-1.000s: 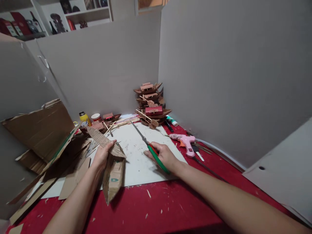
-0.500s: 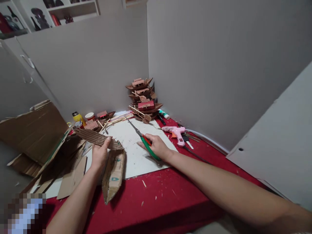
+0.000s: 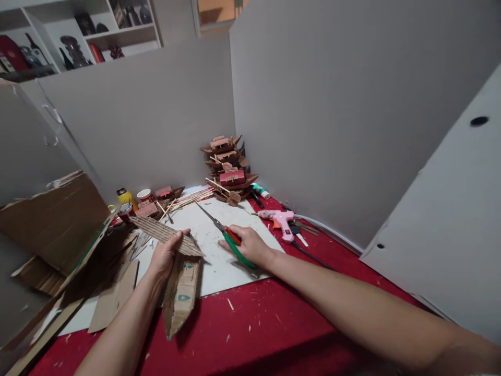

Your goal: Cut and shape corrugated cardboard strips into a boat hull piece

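My left hand is closed on a strip of corrugated cardboard, which is pointed at its right end. Just below that strip is a boat-shaped cardboard hull with green printed marks; whether my left fingers also touch it is hidden. Over the white board, my right hand grips a pair of scissors with green and orange handles. The scissor blades point up and to the left, away from the cardboard strip, and look closed together.
A pink glue gun lies on the red cloth at right. Stacked model boats stand in the back corner, beside thin wooden sticks. Large cardboard pieces lean at left, near a yellow bottle. Grey partitions enclose the table.
The view has tilted upward slightly, so more shelf shows. The cardboard strip has turned in my left hand, showing its ribbed face more. My right hand still holds the scissors.
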A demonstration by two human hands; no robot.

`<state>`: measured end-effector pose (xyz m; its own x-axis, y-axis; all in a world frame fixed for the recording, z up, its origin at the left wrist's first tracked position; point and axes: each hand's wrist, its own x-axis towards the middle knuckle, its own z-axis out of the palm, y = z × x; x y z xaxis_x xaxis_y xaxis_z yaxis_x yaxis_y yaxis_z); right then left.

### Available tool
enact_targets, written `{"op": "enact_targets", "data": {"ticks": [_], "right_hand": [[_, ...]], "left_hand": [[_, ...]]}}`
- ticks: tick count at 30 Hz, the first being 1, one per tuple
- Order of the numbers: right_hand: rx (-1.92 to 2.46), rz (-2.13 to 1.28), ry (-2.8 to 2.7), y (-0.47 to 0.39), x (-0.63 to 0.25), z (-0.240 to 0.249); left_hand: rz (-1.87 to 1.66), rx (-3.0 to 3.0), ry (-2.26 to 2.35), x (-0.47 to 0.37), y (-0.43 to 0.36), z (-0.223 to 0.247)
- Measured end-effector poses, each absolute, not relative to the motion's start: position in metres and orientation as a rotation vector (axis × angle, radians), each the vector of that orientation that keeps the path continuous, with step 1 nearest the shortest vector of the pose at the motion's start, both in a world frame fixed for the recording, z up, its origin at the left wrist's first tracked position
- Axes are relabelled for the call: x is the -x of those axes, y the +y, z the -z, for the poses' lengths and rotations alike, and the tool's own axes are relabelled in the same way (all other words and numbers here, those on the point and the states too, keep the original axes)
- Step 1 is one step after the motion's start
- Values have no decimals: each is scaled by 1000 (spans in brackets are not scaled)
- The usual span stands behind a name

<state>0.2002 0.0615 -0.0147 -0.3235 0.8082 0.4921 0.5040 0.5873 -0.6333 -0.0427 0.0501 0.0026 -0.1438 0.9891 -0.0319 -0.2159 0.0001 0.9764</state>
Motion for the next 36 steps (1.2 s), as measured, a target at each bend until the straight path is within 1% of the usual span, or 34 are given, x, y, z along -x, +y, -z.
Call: {"op": "enact_targets", "data": {"ticks": [8,25,29,36], "right_hand": [[1031,-453,-2027,63,-202,16],[1010,-472,-2048,59,-203,16],[993,-510,-2035,58,-202,14],[973,-638,-1889,53,-195,9]], "left_hand": [[-1308,-1012,1114,48,52,1],[-1305,-1021,1168,35,44,-7],[-1367,-1023,1148,37,43,-9],[-1577,-1026,1155,41,44,-18]]}}
